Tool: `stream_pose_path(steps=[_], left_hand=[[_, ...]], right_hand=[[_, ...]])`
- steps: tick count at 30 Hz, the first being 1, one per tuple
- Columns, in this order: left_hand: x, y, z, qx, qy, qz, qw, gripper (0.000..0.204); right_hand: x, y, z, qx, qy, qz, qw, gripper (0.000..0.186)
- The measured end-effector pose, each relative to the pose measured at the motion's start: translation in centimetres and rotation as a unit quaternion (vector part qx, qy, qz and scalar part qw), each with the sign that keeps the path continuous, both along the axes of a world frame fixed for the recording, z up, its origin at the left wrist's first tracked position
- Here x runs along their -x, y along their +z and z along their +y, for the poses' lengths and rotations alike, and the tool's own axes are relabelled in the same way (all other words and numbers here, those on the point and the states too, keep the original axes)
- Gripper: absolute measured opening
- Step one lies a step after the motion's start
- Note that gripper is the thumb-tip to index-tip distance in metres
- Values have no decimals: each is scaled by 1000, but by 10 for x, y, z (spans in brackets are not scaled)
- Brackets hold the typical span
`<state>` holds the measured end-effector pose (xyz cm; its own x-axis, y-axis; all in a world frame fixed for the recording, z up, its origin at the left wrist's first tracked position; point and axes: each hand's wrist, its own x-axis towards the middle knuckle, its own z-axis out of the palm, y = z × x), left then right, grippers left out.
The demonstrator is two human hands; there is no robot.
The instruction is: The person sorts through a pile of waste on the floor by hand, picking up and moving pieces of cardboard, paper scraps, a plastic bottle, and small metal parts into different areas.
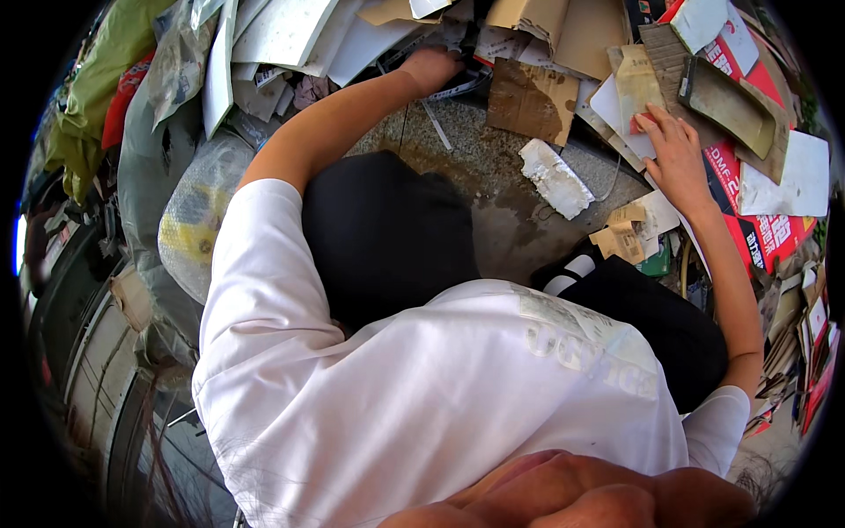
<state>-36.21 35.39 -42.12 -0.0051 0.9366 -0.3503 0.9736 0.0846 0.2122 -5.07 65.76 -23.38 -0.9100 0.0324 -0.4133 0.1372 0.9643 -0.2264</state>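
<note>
My left hand [431, 69] reaches to the far middle, among dark scraps beside white boards [295, 31]. Its fingertips are lost in the dark clutter, so its grip is hidden. On the right, my right hand [676, 163] rests with fingers stretched and apart over the cardboard pile. Its fingertips touch a tan cardboard strip [640, 79] and a small red patch beside it. Between my hands stands a brown, water-stained cardboard piece [531, 99]. A dirty white chunk, perhaps foam [556, 180], lies on the wet paving [506, 211].
Red printed cardboard [735, 189] and a shallow tray-like piece [729, 107] lie at right. Torn cardboard [620, 242] sits near my knee. On the left are a bubble-wrapped bundle [195, 216], a grey plastic bag [145, 176] and a yellow-green bag [110, 79]. Stacked flat cardboard [788, 343] stands far right.
</note>
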Motion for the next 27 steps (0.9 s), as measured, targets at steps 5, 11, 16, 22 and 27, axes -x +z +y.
stream_pose_path(steps=[5,11,16,22,27], left_hand=[[-2,-16,7,19,-219,97,971,29],[2,-29,8,8,-237,108,965,16],[5,-7,9,-18,-58,17,998,15],[5,63,14,-12,312,-191,931,35],[23,92,1,-19,443,-535,719,38]], right_hand=[[-4,-9,1,-6,-1,5,1000,71],[-8,-10,5,8,-13,3,1000,73],[-18,-14,5,16,-25,10,999,73],[-21,-13,7,22,-30,18,999,72],[-26,-12,8,23,-31,22,999,73]])
